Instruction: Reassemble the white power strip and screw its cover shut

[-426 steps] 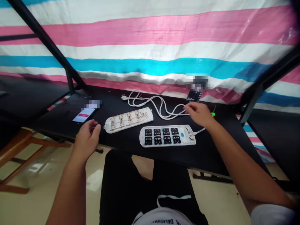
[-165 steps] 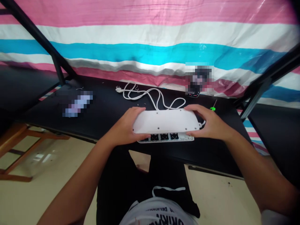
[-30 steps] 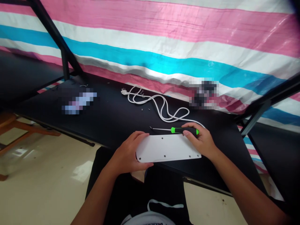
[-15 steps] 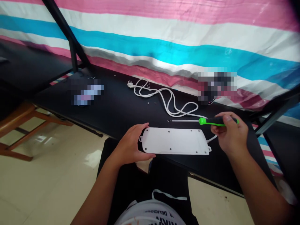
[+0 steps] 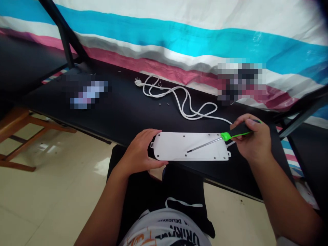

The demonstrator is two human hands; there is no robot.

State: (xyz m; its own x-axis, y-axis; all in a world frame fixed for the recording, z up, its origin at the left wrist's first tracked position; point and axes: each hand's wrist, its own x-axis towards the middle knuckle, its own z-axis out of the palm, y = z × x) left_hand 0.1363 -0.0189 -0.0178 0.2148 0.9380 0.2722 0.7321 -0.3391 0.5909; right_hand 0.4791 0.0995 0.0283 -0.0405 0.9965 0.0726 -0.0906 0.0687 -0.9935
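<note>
A white power strip (image 5: 174,145) lies face down near the table's front edge, with several screw holes showing on its back. My left hand (image 5: 142,150) grips its left end, fingers along the far side and thumb along the near side. In my right hand (image 5: 252,138) is a screwdriver (image 5: 237,131) with a black and green handle. Its metal shaft slants down to the left over the strip, the tip close to a hole at the near middle edge. Whether the tip touches the surface, I cannot tell.
The strip's white cord (image 5: 184,102) lies in loops behind it, ending in a plug (image 5: 137,82). Small screws (image 5: 164,104) rest on the black table (image 5: 120,106). Blurred items sit at the back left and back right. A wooden stool (image 5: 17,136) stands at the left.
The screwdriver's tip has come down and toward me, from beyond the strip's far edge to over its near middle. My left hand keeps its hold on the strip. The view has shifted slightly.
</note>
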